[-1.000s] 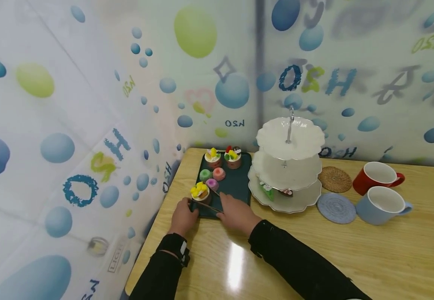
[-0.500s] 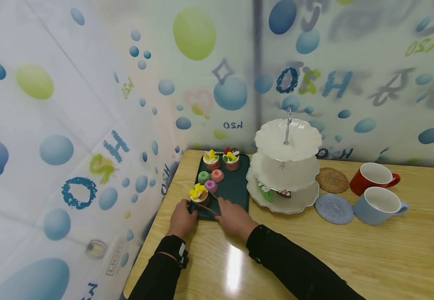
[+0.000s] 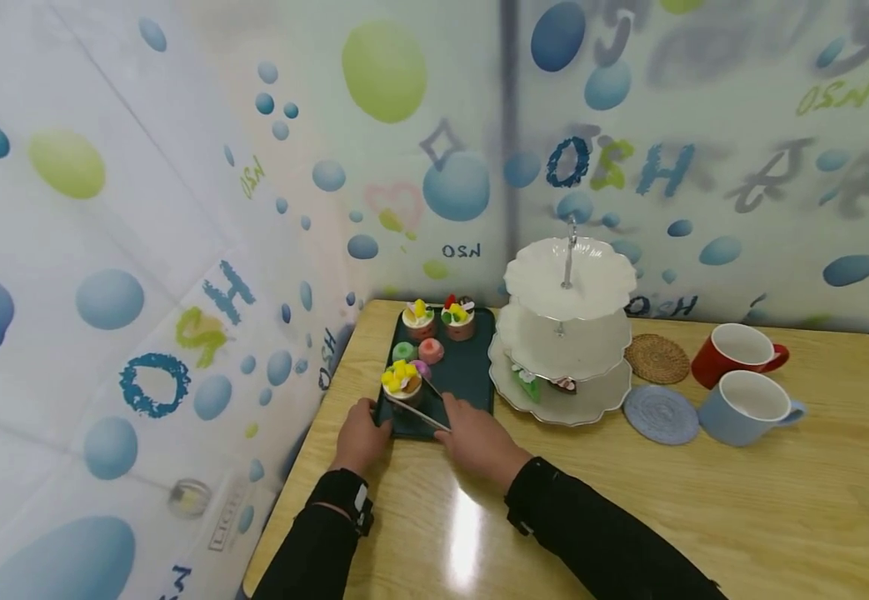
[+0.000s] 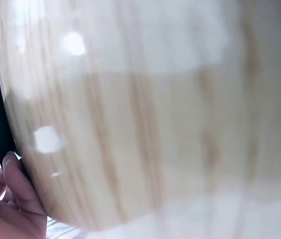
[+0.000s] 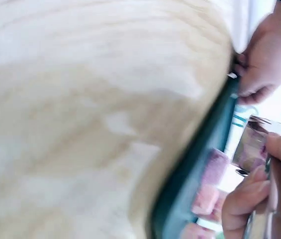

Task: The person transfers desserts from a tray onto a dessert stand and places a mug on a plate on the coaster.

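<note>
My left hand (image 3: 362, 437) grips the near left corner of the dark green tray (image 3: 471, 367), thumb and fingers pinching its rim. My right hand (image 3: 479, 437) is curled round a pair of metal tongs (image 3: 430, 418), their arms reaching over the tray's near edge.

Between the tong arms is the yellow-topped cupcake (image 3: 401, 377), at the tray's near left corner; I cannot tell whether its base touches the tray. Along the tray's left side, past that cup, sit a green sweet (image 3: 404, 352) and a coral sweet (image 3: 430, 351), with a purple sweet (image 3: 422, 367) partly hidden behind the cupcake. By the tray's far edge stand two reddish-brown cups filled with white cream and yellow pieces: the left cup (image 3: 419, 320) at the corner, the right cup (image 3: 459, 320) with some red on top.

The tray lies in the far left corner of the desk (image 3: 591, 475). Right of it, near the far edge, rises a white three-tier stand (image 3: 591, 404); its bottom plate carries a green piece (image 3: 527, 385) and a dark and pink piece (image 3: 563, 384). Further right are two round mats (image 3: 661, 414), a red mug (image 3: 711, 362) and a light blue mug (image 3: 745, 421), both white inside.
</note>
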`<action>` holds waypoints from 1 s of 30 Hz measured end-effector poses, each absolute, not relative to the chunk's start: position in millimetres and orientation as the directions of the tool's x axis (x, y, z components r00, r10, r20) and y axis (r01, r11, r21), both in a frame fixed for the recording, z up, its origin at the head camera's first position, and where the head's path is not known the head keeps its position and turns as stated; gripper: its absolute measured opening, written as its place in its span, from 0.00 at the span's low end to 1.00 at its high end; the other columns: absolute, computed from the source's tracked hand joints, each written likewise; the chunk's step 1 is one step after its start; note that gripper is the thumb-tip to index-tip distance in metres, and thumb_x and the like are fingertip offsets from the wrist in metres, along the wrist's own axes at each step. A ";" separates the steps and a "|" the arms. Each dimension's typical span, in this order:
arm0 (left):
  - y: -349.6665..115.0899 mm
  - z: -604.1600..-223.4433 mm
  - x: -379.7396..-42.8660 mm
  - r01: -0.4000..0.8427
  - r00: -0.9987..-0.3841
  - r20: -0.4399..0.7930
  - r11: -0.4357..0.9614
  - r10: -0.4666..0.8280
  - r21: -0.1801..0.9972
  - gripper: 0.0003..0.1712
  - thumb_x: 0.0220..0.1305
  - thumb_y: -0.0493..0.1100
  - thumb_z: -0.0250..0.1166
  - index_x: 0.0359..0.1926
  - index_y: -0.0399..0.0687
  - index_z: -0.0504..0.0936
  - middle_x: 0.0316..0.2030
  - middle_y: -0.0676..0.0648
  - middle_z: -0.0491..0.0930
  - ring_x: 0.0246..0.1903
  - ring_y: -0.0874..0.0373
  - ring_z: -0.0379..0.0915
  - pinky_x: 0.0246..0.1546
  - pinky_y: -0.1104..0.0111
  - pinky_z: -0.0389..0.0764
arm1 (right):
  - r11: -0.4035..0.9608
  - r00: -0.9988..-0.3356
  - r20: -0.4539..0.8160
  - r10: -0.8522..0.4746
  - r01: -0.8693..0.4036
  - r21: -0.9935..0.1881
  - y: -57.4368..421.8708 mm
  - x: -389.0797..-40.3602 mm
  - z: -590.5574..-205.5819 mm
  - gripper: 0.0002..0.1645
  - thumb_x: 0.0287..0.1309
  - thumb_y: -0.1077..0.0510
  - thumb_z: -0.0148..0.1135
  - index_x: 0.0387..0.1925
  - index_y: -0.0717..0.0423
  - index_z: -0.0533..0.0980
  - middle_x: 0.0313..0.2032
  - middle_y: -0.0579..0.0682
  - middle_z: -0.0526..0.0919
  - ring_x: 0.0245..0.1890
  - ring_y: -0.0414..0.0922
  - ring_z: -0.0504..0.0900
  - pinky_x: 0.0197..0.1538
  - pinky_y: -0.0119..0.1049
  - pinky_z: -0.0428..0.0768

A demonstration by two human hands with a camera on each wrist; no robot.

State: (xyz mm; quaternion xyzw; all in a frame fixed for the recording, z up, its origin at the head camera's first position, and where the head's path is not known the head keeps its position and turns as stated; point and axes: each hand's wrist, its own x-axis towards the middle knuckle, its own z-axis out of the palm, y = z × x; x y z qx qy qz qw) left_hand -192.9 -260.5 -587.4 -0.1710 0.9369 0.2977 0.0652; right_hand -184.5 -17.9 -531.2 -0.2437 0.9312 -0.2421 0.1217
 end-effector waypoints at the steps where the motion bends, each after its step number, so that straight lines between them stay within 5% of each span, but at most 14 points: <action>1: -260.6 -587.3 -192.8 -0.362 -0.932 -0.226 0.763 -0.284 0.535 0.29 0.60 0.50 0.64 0.59 0.44 0.68 0.51 0.41 0.72 0.49 0.49 0.71 0.48 0.53 0.73 | 0.766 -0.854 -0.109 -0.509 -0.391 -0.510 -15.2 -184.2 -527.3 0.43 0.63 0.40 0.55 0.70 0.58 0.54 0.59 0.58 0.71 0.53 0.49 0.77 0.53 0.45 0.76; 8: -259.7 -586.8 -187.4 -0.341 -0.940 -0.196 0.767 -0.279 0.544 0.29 0.61 0.50 0.63 0.59 0.43 0.68 0.53 0.40 0.72 0.52 0.46 0.71 0.51 0.52 0.72 | 0.781 -0.883 -0.112 -0.456 -0.337 -0.526 8.2 -181.4 -486.3 0.45 0.62 0.40 0.56 0.71 0.56 0.53 0.59 0.56 0.71 0.53 0.47 0.77 0.51 0.45 0.77; 16: -259.4 -587.4 -183.7 -0.286 -0.958 -0.153 0.780 -0.242 0.556 0.29 0.61 0.49 0.63 0.59 0.42 0.68 0.52 0.39 0.72 0.52 0.45 0.71 0.50 0.51 0.72 | 0.795 -0.918 -0.053 -0.393 -0.310 -0.522 39.1 -187.5 -445.2 0.46 0.63 0.41 0.56 0.71 0.61 0.51 0.67 0.59 0.63 0.64 0.55 0.67 0.60 0.51 0.70; 30: -258.9 -585.7 -183.8 -0.285 -0.958 -0.142 0.786 -0.249 0.549 0.29 0.61 0.50 0.63 0.58 0.41 0.68 0.50 0.39 0.73 0.50 0.45 0.72 0.48 0.52 0.73 | 0.799 -0.939 0.033 -0.343 -0.310 -0.515 82.5 -185.4 -427.9 0.44 0.63 0.45 0.57 0.68 0.68 0.53 0.59 0.65 0.70 0.55 0.59 0.74 0.54 0.54 0.74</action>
